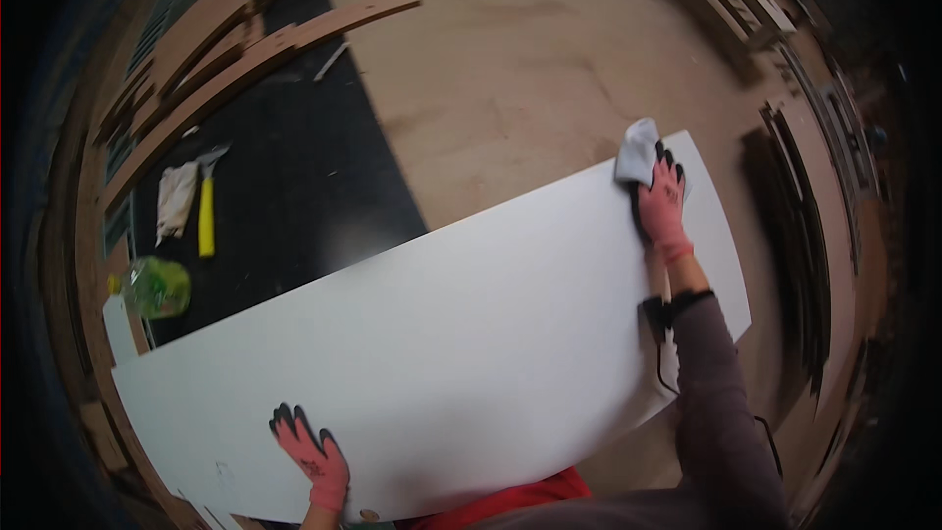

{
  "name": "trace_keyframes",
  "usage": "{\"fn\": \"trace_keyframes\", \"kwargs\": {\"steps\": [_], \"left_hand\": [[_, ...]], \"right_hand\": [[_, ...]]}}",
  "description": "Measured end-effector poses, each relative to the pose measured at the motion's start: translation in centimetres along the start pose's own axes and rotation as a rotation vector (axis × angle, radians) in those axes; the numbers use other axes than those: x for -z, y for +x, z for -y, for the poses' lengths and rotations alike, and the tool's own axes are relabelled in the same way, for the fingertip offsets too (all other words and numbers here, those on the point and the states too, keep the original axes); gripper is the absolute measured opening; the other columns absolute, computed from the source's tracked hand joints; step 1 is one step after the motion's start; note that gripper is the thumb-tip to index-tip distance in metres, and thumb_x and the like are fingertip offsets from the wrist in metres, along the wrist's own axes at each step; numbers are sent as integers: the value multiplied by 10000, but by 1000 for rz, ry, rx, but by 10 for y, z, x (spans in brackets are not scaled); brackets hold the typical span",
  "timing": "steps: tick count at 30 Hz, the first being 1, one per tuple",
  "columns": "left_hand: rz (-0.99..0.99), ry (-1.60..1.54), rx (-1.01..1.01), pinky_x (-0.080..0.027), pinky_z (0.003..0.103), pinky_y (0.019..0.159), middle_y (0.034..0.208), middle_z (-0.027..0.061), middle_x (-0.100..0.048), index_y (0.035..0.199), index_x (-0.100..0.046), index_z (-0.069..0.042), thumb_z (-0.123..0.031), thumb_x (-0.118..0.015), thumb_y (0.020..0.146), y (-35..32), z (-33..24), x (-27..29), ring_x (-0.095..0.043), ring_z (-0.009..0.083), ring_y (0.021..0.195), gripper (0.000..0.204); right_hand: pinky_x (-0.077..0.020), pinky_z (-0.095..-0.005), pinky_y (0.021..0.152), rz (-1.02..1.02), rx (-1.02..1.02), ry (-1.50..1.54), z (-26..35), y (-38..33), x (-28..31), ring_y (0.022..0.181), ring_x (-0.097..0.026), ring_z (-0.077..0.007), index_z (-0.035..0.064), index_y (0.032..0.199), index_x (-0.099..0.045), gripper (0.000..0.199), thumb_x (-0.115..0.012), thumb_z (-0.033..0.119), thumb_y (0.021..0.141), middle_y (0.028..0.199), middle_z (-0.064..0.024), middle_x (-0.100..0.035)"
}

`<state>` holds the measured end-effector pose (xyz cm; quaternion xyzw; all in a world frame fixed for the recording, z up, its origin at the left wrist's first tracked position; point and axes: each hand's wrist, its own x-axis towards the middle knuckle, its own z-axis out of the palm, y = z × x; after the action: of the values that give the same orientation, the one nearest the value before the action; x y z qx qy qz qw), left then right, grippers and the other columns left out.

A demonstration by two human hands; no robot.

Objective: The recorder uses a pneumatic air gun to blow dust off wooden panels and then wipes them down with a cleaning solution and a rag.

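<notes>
A large white panel (461, 334) lies flat in front of me. My left hand (314, 456), in a pink glove with black fingertips, rests on its near left part with the fingers spread and nothing in them. Out at the panel's far right corner, my right hand (664, 201), gloved the same way, reaches with a stretched arm. It holds a pale cloth (638, 149) against the surface, and part of the cloth sticks out past the far edge. The palm side of this hand is hidden.
Beyond the panel, a black surface (294, 167) bears a yellow-handled tool (206, 211), a crumpled whitish cloth or glove (177, 201) and a clear bottle with green liquid (159, 287). Brown boards (265, 54) are stacked at far left. Dark boards (800, 245) stand at right.
</notes>
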<state>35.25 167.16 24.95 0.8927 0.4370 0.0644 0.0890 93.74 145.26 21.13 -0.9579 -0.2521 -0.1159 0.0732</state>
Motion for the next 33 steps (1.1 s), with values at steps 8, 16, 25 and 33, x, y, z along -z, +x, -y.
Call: {"fn": "trace_keyframes", "kwargs": {"steps": [8, 16, 25, 33], "left_hand": [[-70, -215, -74, -202, 533, 1057, 1327, 233, -374, 1187, -449, 70, -24, -498, 758, -8, 35, 8, -319, 408, 1246, 442], [-312, -749, 154, -279, 387, 1048, 1301, 202, -434, 1256, -391, 91, 16, -410, 801, -83, 193, 58, -384, 320, 1242, 461], [-684, -860, 663, -290, 364, 1042, 1346, 163, -404, 1309, -350, 66, -59, -378, 869, -193, 376, 100, -388, 259, 1245, 459], [-542, -692, 623, -300, 385, 1034, 1330, 204, -407, 1300, -356, 81, -72, -396, 878, -180, 402, 97, -387, 298, 1243, 451]], "right_hand": [[-133, -483, 1100, 274, 511, 172, 287, -138, 39, 1266, -327, -361, -41, 1218, -440, 598, -623, 209, 707, 1304, -219, -416], [-148, -488, 1092, 398, 588, 167, 521, -255, 60, 1283, -313, -343, -3, 1267, -411, 630, -634, 279, 750, 1334, -194, -391], [-117, -475, 1106, 444, 867, 547, 824, -389, 64, 1292, -289, -342, -7, 1282, -404, 620, -573, 304, 774, 1329, -211, -387], [-140, -457, 1101, 324, 932, 645, 924, -438, 37, 1288, -302, -326, 36, 1254, -441, 568, -562, 353, 800, 1343, -187, -386]]}}
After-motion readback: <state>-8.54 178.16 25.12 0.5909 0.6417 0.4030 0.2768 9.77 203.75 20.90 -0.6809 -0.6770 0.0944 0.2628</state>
